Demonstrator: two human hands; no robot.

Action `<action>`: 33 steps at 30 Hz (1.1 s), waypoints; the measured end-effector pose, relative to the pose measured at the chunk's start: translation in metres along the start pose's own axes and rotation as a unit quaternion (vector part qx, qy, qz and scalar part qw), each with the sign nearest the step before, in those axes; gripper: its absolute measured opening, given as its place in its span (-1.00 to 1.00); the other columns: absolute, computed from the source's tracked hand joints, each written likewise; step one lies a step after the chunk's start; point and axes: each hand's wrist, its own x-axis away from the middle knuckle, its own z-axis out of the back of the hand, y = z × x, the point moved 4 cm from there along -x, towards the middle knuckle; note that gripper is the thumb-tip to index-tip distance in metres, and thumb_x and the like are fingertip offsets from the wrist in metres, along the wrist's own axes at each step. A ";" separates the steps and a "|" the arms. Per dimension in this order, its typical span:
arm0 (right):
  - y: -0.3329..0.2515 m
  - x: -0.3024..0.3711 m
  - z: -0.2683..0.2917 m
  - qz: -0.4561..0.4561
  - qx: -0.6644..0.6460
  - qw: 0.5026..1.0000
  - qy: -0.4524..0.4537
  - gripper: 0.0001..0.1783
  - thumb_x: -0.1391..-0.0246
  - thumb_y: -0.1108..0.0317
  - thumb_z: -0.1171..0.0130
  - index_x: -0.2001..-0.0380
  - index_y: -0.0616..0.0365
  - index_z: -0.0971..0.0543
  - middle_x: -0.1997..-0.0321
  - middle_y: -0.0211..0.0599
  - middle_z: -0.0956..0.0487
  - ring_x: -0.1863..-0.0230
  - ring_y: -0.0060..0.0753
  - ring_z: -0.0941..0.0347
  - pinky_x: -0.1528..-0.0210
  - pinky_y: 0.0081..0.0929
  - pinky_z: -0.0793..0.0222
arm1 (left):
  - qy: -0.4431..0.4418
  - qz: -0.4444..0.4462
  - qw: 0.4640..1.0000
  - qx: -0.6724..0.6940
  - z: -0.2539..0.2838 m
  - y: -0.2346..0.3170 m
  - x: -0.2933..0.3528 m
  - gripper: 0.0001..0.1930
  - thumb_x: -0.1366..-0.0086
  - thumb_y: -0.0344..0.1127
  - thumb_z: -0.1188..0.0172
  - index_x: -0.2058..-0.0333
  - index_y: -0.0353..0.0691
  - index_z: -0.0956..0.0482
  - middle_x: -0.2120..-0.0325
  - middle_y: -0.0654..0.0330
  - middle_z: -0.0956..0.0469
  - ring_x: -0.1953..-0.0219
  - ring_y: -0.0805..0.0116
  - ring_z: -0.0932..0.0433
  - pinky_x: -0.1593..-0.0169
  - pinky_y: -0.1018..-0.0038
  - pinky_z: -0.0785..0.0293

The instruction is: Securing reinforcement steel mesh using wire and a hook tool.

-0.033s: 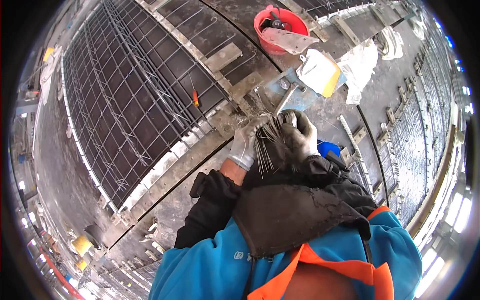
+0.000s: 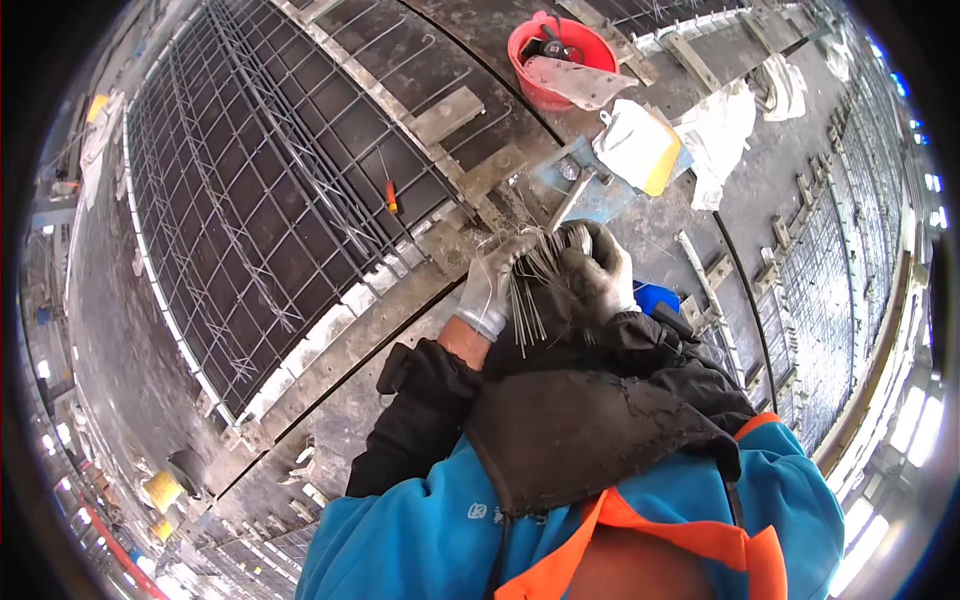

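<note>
A loose bundle of thin metal tie wires [image 2: 527,305] is gathered between my two gloved hands, its lower ends fanning downward in front of my dark apron. My left hand [image 2: 492,272] is closed at the bundle's left side, fingertips pinching wires near the top. On the other side my right hand [image 2: 603,270] curls around the folded upper part, fingers bent toward me. Just where each fingertip grips is partly hidden by the wires. Ahead and to the left lies a screwdriver-like tool with a red and yellow handle [image 2: 391,197], resting on the rebar mesh [image 2: 255,170].
A red bucket [image 2: 540,95] with tools stands ahead, near a white and yellow container [image 2: 640,150] and white cloths [image 2: 720,135]. A blue object [image 2: 655,297] sits beside my right wrist. Metal form edging [image 2: 340,310] borders the mesh, and another mesh [image 2: 820,270] lies at right.
</note>
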 end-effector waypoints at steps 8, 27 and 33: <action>-0.031 0.003 -0.013 0.060 0.090 0.991 -0.074 -0.52 -0.01 0.42 -0.36 -0.04 0.25 -0.52 0.09 -0.27 -0.61 0.04 -0.42 -0.51 -0.07 -0.45 -0.42 | -0.065 -0.007 0.998 -0.021 -0.003 0.014 0.003 -0.76 -0.38 -0.36 -0.11 0.13 -0.44 -0.59 0.14 0.03 -0.65 0.02 0.32 -0.59 -0.07 0.43 -0.51; -0.026 0.013 0.003 0.140 0.184 0.972 -0.037 -0.55 -0.04 0.44 -0.27 -0.04 0.21 -0.50 0.07 -0.08 -0.64 0.01 -0.35 -0.57 -0.04 -0.42 -0.45 | -0.036 0.039 0.987 -0.154 -0.027 0.015 0.017 -0.69 -0.44 -0.33 -0.01 0.06 -0.51 -0.53 0.07 -0.09 -0.62 0.03 0.21 -0.62 -0.05 0.44 -0.51; -0.032 0.018 0.001 0.151 0.244 0.955 -0.079 -0.55 -0.06 0.37 -0.26 -0.06 0.11 -0.49 0.10 0.02 -0.62 0.06 0.01 -0.61 0.04 -0.30 -0.50 | 0.155 -0.033 0.987 -0.032 -0.053 0.042 0.007 -0.82 -0.30 -0.39 -0.25 0.26 -0.44 -0.63 0.39 0.21 -0.62 0.36 0.48 -0.54 0.23 0.53 -0.47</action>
